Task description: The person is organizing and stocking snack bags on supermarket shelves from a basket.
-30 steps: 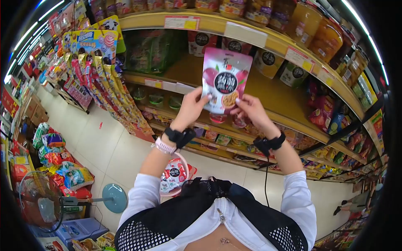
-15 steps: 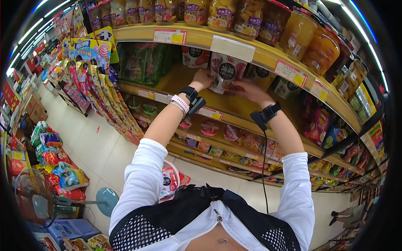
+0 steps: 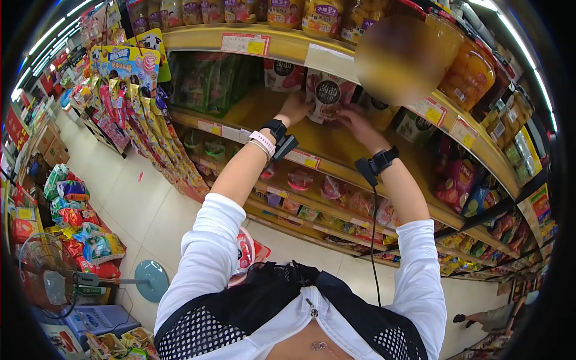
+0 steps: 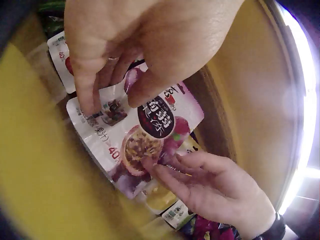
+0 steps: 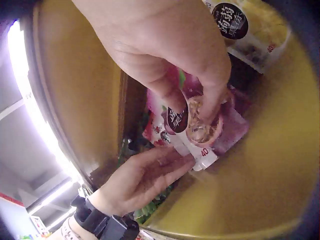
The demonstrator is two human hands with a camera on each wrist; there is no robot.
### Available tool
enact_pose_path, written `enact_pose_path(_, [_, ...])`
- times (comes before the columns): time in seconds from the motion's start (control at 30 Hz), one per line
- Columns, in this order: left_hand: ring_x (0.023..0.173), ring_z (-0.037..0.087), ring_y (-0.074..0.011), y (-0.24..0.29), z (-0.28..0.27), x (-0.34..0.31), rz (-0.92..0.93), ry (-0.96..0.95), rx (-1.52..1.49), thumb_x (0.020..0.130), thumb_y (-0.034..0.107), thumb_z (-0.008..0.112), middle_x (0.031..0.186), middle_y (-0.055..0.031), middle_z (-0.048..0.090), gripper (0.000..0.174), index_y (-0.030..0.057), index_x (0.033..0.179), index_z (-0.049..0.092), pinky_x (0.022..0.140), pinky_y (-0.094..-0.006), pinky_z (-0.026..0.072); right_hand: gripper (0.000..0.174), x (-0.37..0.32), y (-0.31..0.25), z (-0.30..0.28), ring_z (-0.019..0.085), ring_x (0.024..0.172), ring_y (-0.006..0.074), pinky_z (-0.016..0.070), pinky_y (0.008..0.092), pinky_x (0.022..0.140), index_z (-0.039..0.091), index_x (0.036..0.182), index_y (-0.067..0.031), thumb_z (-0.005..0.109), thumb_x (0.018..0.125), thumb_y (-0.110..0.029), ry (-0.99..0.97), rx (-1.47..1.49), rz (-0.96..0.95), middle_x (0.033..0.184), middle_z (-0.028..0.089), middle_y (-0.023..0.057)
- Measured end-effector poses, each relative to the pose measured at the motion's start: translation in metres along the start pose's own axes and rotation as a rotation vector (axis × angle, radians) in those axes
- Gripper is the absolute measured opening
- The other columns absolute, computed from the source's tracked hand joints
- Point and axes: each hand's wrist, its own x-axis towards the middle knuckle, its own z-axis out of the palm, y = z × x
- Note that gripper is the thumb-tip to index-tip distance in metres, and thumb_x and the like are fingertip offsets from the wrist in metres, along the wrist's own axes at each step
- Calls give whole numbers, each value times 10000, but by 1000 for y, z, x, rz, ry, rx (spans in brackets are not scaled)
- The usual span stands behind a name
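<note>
A white and purple konjac jelly pouch [image 3: 327, 95] with passion fruit printed on it stands on the shelf, in a row of similar pouches. My left hand [image 3: 295, 108] is at its left side, thumb and fingers extended close over the front in the left wrist view. Fairly straight fingers of my right hand [image 3: 359, 125] touch the printed passion fruit at the lower right of the front. In the right wrist view, left fingertips [image 5: 182, 165] lie along the pouch's lower edge. Neither hand is curled around the pouch.
Beside it stand a red-printed pouch [image 3: 283, 75] and a yellow one [image 5: 240, 32]. The shelf edge above [image 3: 300, 48] overhangs both hands, with jars [image 3: 321, 17] on top. A pink basket [image 3: 243, 255] holds pouches below. A cable [image 3: 376, 240] hangs from the right wrist.
Both hands have carried the passion fruit pouch forward from in front of the shelf to its place in the row. In the last half second the grip has loosened.
</note>
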Motion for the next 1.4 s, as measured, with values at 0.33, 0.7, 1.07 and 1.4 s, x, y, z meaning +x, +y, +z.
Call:
enact_pose_path(0.33, [891, 589, -377, -17, 8, -12, 23, 42, -51, 719, 249, 635, 923, -249, 608, 392, -19, 999, 577, 781, -386, 457, 176, 7, 20, -23, 552, 934, 223, 475, 284, 801, 580, 937, -22, 620, 766, -5, -105, -891, -600, 905, 509, 120])
enact_pose_path(0.7, [930, 626, -268, 41, -37, -116, 82, -15, -149, 803, 187, 619, 1004, -173, 642, 404, -26, 1135, 531, 806, -335, 486, 309, -72, 15, 49, 545, 853, 116, 448, 253, 710, 495, 1132, -22, 562, 831, -49, 265, -608, -343, 1056, 577, 80])
enact_pose_path(1.07, [545, 589, -216, -180, -49, -510, -939, -49, 68, 793, 328, 635, 634, -116, 598, 410, -82, 800, 625, 545, -361, 491, 143, -217, 254, 98, 603, 710, 109, 477, 238, 604, 580, 953, -6, 533, 827, -54, -516, -660, 520, 792, 603, 43])
enact_pose_path(1.4, [923, 620, -320, -217, 28, -594, -1312, 23, 125, 629, 366, 755, 991, -252, 621, 696, -92, 1100, 526, 806, -379, 485, 167, -281, 320, 125, 614, 741, 333, 487, 379, 664, 587, 881, -9, 516, 759, -98, -756, -1006, 315, 796, 621, 193])
